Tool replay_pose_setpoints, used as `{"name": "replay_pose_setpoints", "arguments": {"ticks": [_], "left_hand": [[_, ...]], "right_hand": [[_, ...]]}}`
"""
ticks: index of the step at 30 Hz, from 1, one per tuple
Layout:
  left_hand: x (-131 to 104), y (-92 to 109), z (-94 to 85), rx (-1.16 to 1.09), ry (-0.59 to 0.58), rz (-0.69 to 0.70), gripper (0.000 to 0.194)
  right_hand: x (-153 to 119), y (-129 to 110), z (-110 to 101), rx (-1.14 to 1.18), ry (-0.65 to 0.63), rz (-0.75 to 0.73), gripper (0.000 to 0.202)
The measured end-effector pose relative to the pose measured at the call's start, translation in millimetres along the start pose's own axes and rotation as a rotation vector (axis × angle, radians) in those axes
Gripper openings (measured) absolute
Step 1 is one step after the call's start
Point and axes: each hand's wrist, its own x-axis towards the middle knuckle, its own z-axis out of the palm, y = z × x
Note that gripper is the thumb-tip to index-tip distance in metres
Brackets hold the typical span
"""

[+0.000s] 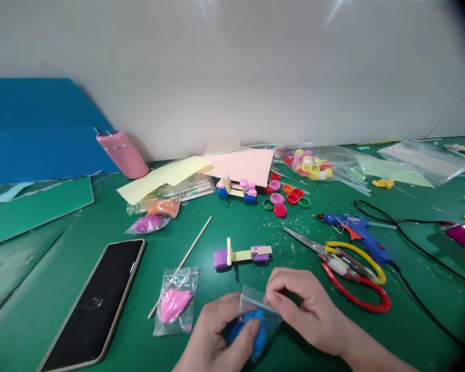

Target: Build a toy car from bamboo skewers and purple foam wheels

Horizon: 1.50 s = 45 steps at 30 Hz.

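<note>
A small clear zip bag (271, 326) with blue modelling clay (260, 338) inside is between my hands at the front of the table. My left hand (222, 336) grips the bag's body, its thumb pressed over the clay. At the bag's top right corner, my right hand (308, 310) pinches the zip edge. Just beyond lies a small stick model (242, 255) with purple clay at both ends. To the left is another zip bag (174, 305) holding pink clay, resting over a thin wooden stick (196, 242).
Scissors (344, 268) with red and yellow handles and a blue glue gun (356, 232) with its cord lie right. A phone (96, 305) lies left. Behind are a second model (237, 190), bottle caps (281, 199), bagged caps (310, 164), paper sheets (240, 164) and a pink tumbler (122, 154).
</note>
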Motion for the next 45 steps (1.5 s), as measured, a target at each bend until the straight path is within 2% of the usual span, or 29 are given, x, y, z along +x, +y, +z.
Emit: {"name": "replay_pose_setpoints", "arguments": {"ticks": [3,5,10,14,22,37,45], "left_hand": [[-1,0,-1.1,-0.022,-0.025,-0.049,0.016],[0,0,-1.9,-0.047,-0.055,-0.064,0.018],[2,0,-4.1,-0.008,-0.126,-0.062,0.02],[2,-2,-5.6,0.013,-0.157,-0.041,0.019],[3,-3,-4.7,-0.037,-0.13,-0.015,0.017],[1,-6,-6.2,-0.036,-0.13,-0.064,0.019],[1,-8,-5.0,-0.026,-0.147,-0.079,0.019]], "right_hand": [[0,1,1,0.037,0.013,-0.017,0.016],[1,0,1,0.126,0.012,0.008,0.021],[3,0,-2,0.404,-0.1,0.234,0.027],[6,3,-2,0.515,-0.166,0.313,0.027],[6,9,-2,0.635,-0.21,0.408,0.027],[5,15,-2,0.68,-0.204,0.384,0.019],[4,13,-1,0.521,-0.231,0.378,0.016]]}}
